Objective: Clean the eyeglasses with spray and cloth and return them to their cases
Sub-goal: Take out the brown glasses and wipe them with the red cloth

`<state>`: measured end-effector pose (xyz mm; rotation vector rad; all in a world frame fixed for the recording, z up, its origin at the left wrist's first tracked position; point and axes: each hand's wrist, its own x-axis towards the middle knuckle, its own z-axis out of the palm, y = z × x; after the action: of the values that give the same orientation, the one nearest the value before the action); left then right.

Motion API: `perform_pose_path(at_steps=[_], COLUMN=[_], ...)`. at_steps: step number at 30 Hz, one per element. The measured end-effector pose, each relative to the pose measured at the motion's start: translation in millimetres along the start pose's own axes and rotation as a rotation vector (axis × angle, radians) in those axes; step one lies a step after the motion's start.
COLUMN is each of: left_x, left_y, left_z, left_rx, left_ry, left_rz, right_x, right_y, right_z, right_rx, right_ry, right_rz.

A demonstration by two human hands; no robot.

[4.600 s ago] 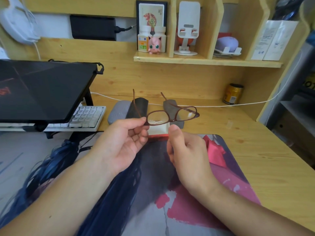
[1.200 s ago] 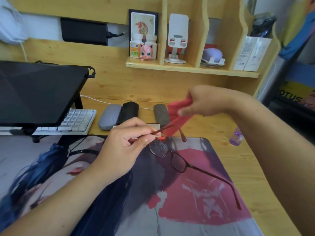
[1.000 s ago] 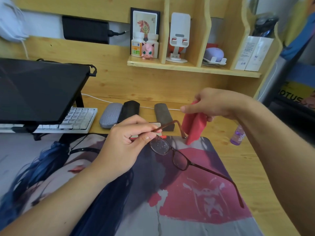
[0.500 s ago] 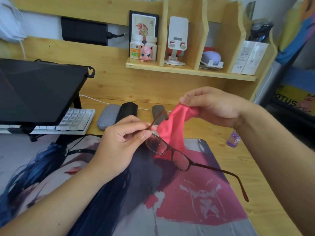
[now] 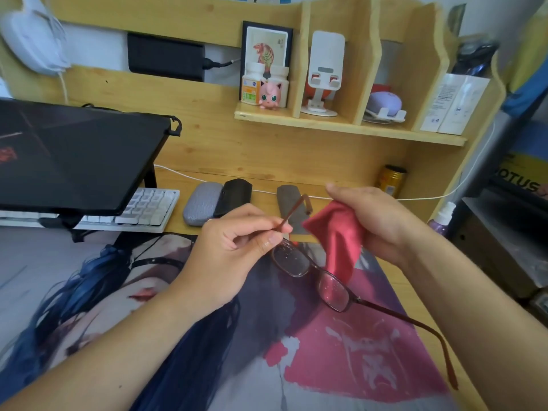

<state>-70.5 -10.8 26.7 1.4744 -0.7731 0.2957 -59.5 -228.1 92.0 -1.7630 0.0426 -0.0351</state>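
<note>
The left hand (image 5: 237,247) pinches one temple of the thin brown-framed eyeglasses (image 5: 308,271), holding them above the printed desk mat (image 5: 341,366) with both temples unfolded and droplets on the lenses. The right hand (image 5: 376,221) grips the crumpled red cleaning cloth (image 5: 338,235), just beside the frame. A grey textured case (image 5: 201,206), a black case (image 5: 234,194) and a dark grey case (image 5: 289,200) lie on the wooden worktop (image 5: 421,295) behind.

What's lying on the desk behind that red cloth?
Behind the red cloth lies a dark grey case, its right edge covered by the cloth, and a white cable. The right hand hides the rest.
</note>
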Motion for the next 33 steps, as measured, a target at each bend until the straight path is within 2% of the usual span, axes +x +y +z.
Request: perform_pose_path(at_steps=[8,12,14,17,21,27,30,33], left_x=[-0.2,0.8,0.7,0.5,0.7,-0.4,-1.4,-1.3], left_y=[-8.0,-13.8,-13.2,-8.5,-8.6,-5.2,-4.2,-3.9], left_z=[-1.9,-0.8,0.1,0.5,-2.0,-1.4,0.1,-0.2], left_rx=[0.017,0.027,-0.008,0.052,0.075,0.094,0.089,0.095], left_ry=[-0.003,-0.005,-0.010,-0.036,-0.048,-0.063,-0.062,-0.071], left_rz=[-0.040,-0.053,-0.057,-0.025,-0.001,0.012,-0.012,-0.026], right_x=[-11.4,-20.0,-23.9,-21.5,-21.2,-32.1,-34.5,-33.3], right_y=[27.6,34.7,34.0,36.8,40.1,31.4,31.6,37.0], right_z=[20.7,9.5,6.7,10.8,20.4,20.2,22.3,24.7], right_rx=[0.240,0.248,0.232,0.129,0.044,-0.101,-0.044,0.024], right_ry=[-0.422,-0.638,-0.637,-0.515,-0.453,-0.613,-0.701,-0.671], right_rz=[-0.025,-0.071,-0.095,-0.129,-0.065,0.020,0.056,0.079])
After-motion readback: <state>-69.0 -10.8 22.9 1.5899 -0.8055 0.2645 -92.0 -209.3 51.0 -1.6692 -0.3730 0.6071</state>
